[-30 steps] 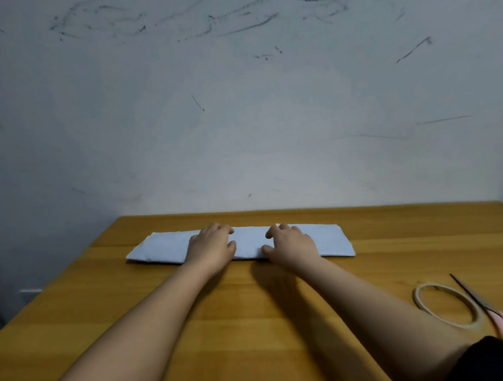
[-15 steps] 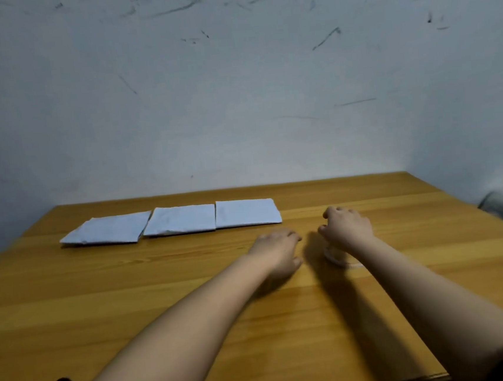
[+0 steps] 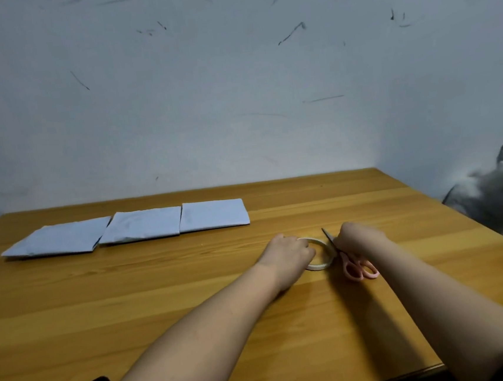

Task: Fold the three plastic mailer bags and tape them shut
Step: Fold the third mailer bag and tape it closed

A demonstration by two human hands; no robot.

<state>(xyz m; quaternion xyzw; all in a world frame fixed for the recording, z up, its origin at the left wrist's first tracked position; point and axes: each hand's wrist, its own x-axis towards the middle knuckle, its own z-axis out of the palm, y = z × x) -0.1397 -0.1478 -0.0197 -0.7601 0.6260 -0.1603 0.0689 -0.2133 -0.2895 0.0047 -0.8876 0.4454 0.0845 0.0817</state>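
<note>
Wooden surface point(image 3: 161, 291) is seen bearing both hands low at the tape roll point(image 3: 320, 265), left hand point(image 3: 290, 255) curled on its rim, right hand point(image 3: 357, 237) at the scissors point(image 3: 354, 265), grip unclear, while three folded mailer bags point(image 3: 141, 227) are laid well apart, far-left, in a row running left-right.

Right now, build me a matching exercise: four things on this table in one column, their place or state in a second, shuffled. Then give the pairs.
Things
1. tape roll
2. scissors
3. three folded mailer bags
4. soft toy

Places or states
A. side by side in a row at the far left of the table
B. off the table's right edge, against the wall
C. flat on the table, under the left hand
D. pink handles toward the person, blades under the right hand

Pairs: 1-C, 2-D, 3-A, 4-B
</note>
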